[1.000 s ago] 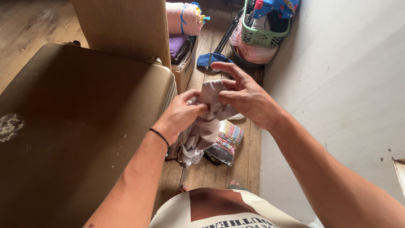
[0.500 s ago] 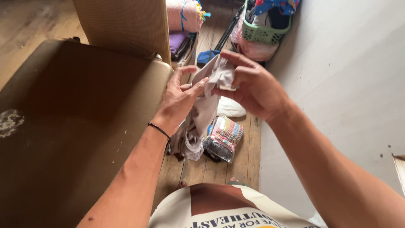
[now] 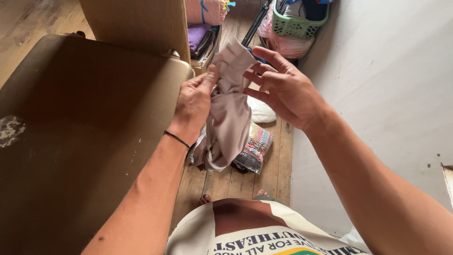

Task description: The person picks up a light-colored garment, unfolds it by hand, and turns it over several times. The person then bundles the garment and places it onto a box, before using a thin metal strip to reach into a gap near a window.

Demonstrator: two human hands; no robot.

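My left hand (image 3: 194, 101) grips a beige-grey cloth garment (image 3: 230, 113) near its top, and the cloth hangs down in front of me. My right hand (image 3: 283, 87) is beside the cloth's upper edge, fingers spread, with the fingertips touching the fabric. A thin black band circles my left wrist. Below the hanging cloth, on the wooden floor (image 3: 273, 174), lies a striped multicoloured bundle (image 3: 255, 146) and a white cloth item (image 3: 262, 111).
A large brown suitcase (image 3: 80, 123) lies flat at my left, with a tan upright panel (image 3: 137, 23) behind it. Farther off are a green basket (image 3: 297, 26) on a pink bag, pink and purple textiles (image 3: 203, 19), and a grey wall (image 3: 387, 94) on the right.
Both hands have lifted the cloth higher and it now hangs longer. My right hand has loosened from a closed grip to spread fingers.
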